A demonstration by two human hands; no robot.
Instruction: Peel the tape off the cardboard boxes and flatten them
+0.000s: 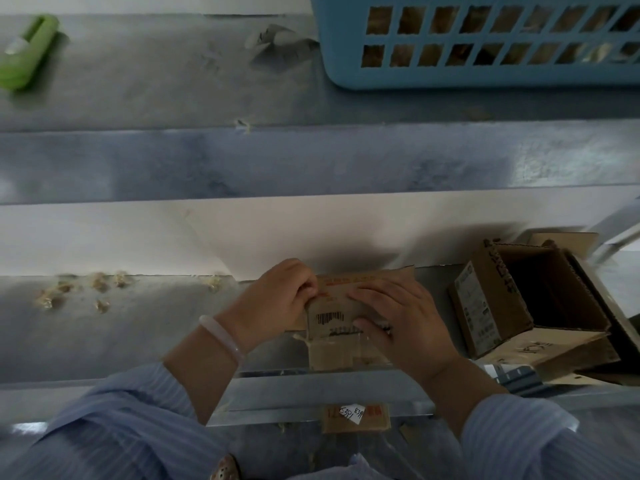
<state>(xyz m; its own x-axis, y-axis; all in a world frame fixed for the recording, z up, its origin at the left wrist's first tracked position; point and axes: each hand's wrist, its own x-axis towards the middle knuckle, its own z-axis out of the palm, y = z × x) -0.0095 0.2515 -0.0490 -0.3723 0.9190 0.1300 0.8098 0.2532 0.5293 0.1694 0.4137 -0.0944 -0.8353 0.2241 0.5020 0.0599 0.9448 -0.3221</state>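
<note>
A small flattened cardboard box (337,308) with red print and a torn barcode label lies on the metal shelf (145,327) in front of me. My left hand (277,299) grips its left edge with curled fingers. My right hand (398,317) lies over its right half, fingers stretched across the top and thumb against the front face. Clear tape (301,337) hangs loose at the box's lower left corner. To the right stands an open cardboard box (533,303), tilted on its side with a white label on one wall.
Scraps of torn tape (79,289) litter the shelf to the left. On the upper shelf sit a blue plastic basket (485,39) holding cardboard, a green tool (24,53) and crumpled tape (277,39). A labelled cardboard piece (355,417) lies below.
</note>
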